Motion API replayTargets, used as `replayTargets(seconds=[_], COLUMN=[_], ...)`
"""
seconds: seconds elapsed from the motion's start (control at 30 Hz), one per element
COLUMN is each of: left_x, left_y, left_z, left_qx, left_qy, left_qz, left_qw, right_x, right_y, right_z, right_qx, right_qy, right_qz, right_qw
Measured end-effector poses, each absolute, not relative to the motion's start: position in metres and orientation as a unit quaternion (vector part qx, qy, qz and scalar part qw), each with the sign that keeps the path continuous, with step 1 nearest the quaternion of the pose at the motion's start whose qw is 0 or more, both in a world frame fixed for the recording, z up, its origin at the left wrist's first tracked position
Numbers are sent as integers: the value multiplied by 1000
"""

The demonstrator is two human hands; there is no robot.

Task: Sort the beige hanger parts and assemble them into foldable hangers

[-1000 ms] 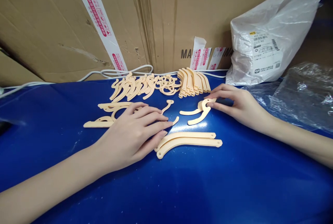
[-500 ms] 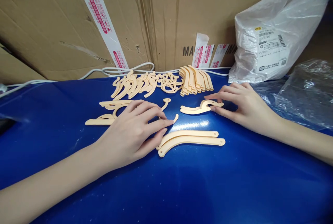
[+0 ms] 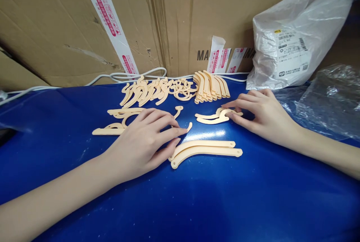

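Note:
My left hand lies flat on the blue table, fingers stretched over a thin peach hooked piece whose tip sticks out past my index finger. Its thumb is beside two long curved peach strips. My right hand pinches the right end of two small curved peach pieces that rest stacked on the table, thumb below and index finger above. More flat peach pieces lie partly under my left hand.
Rows of peach pieces and a bundle of curved strips lie at the back. Behind them stands a large cardboard box with a white cable along its foot. A white plastic bag and clear plastic wrap fill the right.
My right hand has brought the two small curved pieces from a splayed fork to lying nearly together, flat on the table. My left hand has barely moved.

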State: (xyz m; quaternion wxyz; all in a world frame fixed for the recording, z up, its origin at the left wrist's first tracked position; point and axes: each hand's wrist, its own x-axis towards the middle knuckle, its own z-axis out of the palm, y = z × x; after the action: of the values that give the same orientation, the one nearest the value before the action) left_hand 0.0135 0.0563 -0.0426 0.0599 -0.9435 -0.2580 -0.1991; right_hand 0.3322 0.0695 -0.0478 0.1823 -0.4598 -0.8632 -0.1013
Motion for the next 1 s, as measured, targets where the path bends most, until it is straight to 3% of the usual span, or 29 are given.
replayTargets(seconds=[0.2, 0.5, 0.73, 1.0], left_x=[14, 15, 15, 16], left_y=[55, 56, 56, 56], left_z=[-41, -42, -42, -42], left_qx=[-946, -945, -945, -944], left_qy=[-254, -253, -251, -255], left_qz=[-190, -192, -195, -195], left_qw=[72, 76, 75, 72], right_x=[329, 321, 317, 316], right_y=[66, 58, 59, 55], right_z=[-48, -41, -40, -40], right_qx=[-461, -351, -362, -367], right_qy=[-853, -856, -867, -838], right_qz=[-161, -350, -328, -396], right_qw=[183, 149, 94, 77])
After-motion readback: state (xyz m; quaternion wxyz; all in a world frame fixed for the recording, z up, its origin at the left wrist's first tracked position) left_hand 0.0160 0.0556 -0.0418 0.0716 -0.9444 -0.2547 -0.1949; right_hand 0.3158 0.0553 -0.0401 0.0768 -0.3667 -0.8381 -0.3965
